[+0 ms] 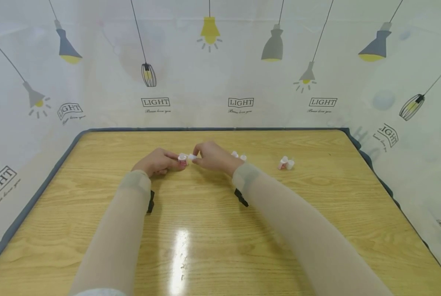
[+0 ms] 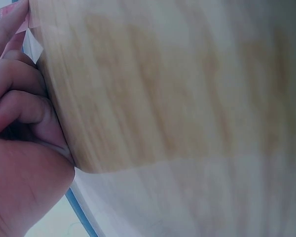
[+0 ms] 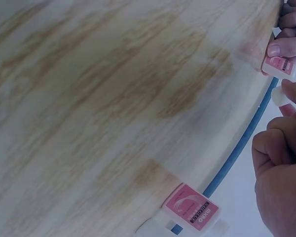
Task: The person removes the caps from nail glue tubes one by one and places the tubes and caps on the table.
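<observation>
A small white bottle (image 1: 183, 160) with a pink label stands near the far part of the table, and my left hand (image 1: 159, 161) grips it between thumb and finger. In the left wrist view only a corner of the pink label (image 2: 1, 15) shows past the fingers; the other fingers are curled. My right hand (image 1: 213, 156) pinches a white cap (image 1: 192, 157) just to the right of the bottle's top. From the right wrist view, the cap (image 3: 277, 97) sits close beside the held bottle (image 3: 279, 66), with the right thumb on it.
Behind my right wrist, two small white items (image 1: 243, 158) are partly hidden. Farther right stands another pink-labelled bottle (image 1: 282, 163) with a white cap (image 1: 290, 165) beside it. The wooden table (image 1: 190, 238) ends at a dark far edge against a printed backdrop.
</observation>
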A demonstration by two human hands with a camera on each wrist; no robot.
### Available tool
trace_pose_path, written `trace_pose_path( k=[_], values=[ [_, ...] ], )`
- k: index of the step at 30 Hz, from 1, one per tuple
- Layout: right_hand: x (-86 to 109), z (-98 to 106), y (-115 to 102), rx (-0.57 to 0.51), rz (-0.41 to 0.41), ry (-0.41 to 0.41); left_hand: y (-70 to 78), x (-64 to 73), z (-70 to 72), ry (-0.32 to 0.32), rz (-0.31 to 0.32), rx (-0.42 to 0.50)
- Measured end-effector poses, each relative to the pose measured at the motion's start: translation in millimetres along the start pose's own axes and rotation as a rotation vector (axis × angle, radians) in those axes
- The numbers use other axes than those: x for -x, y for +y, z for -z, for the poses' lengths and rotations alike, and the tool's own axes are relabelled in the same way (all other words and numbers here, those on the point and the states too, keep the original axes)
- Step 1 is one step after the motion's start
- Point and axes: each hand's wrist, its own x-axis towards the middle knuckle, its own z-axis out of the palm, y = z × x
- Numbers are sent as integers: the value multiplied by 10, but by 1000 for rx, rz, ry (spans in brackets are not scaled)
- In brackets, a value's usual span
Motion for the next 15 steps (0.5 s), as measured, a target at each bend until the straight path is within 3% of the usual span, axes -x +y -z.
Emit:
trace_pose_path(
  k=[8,15],
  values=[
    [7,-21,10,18,-29,-24,12,9,3,-1,-2,2],
    [53,-68,14,-52,-69,-48,0,8,2,-11,-16,-3]
  ],
)
